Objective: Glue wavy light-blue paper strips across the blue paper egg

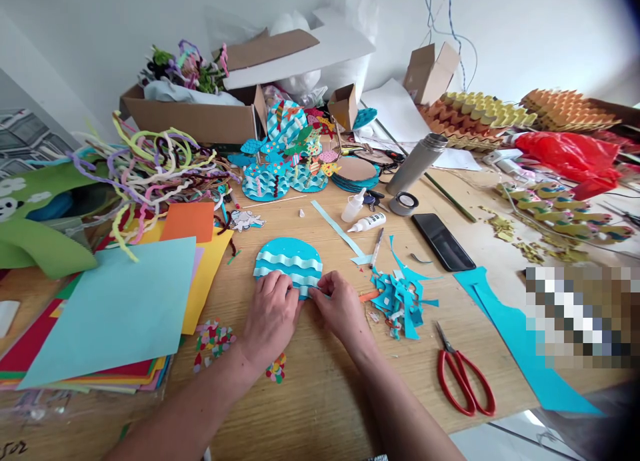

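Note:
A round blue paper disc (287,246) with pale blue wavy paper strips (295,260) across it lies on the table in the head view. My left hand (273,312) rests over its lower part, fingers bent and pressed onto it. With thumb and forefinger together, my right hand (343,308) pinches the disc's lower right edge, where a pale strip ends. My fingers hide the disc's bottom part. To the right of my right hand is a pile of blue paper scraps (403,301). Colourful small paper dots (215,341) lie beside my left forearm.
Red-handled scissors (465,378), a phone (443,241), a glue bottle (367,222) and a steel flask (417,162) are to the right. Stacked coloured paper (120,308) and pipe cleaners (150,161) occupy the left. Finished paper crafts (280,154) and a cardboard box (200,118) stand behind.

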Demonstrator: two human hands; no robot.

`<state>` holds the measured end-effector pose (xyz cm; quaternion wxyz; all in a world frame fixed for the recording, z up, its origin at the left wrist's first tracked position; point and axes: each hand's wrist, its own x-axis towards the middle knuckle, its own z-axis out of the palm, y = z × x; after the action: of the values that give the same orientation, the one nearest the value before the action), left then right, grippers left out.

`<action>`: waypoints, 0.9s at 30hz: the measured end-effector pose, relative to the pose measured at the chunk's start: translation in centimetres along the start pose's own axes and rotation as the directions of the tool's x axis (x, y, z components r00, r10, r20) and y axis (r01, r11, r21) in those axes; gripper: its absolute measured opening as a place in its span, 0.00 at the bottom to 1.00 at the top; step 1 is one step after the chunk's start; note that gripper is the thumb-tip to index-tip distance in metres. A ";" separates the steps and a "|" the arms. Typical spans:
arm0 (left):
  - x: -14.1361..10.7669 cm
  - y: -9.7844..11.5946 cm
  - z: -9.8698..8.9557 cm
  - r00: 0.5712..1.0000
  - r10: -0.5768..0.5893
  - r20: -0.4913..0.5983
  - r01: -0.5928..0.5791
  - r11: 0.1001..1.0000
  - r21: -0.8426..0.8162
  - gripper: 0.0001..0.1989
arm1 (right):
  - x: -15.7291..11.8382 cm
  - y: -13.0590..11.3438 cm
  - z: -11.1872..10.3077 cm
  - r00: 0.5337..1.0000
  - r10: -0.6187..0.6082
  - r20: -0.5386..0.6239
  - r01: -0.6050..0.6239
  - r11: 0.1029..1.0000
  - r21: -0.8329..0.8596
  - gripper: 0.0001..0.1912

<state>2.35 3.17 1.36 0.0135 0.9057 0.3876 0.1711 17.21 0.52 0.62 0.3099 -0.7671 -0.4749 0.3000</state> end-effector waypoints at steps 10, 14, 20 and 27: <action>-0.1 0.1 0.0 1.000 -0.009 -0.004 0.009 1.000 -0.011 0.03 | -0.1 -0.4 -0.1 1.000 0.011 -0.017 -0.012 1.000 -0.023 0.07; -0.1 0.2 -0.3 1.000 -0.013 -0.016 0.013 1.000 -0.013 0.03 | -0.1 -0.4 -0.1 1.000 0.021 -0.008 -0.022 0.999 -0.034 0.07; -0.3 0.7 -0.3 0.995 0.061 -0.080 -0.061 0.998 -0.005 0.06 | 0.0 -0.4 -0.2 1.000 0.020 -0.016 -0.021 0.999 -0.043 0.07; -0.8 1.1 0.7 0.992 0.121 -0.039 -0.121 0.992 0.021 0.09 | 0.0 -0.5 -0.2 0.999 0.035 -0.007 -0.036 0.999 -0.027 0.06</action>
<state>2.83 1.89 0.68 -0.0131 0.9239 0.3338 0.1865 17.16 0.68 1.12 0.2957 -0.7806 -0.4642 0.2963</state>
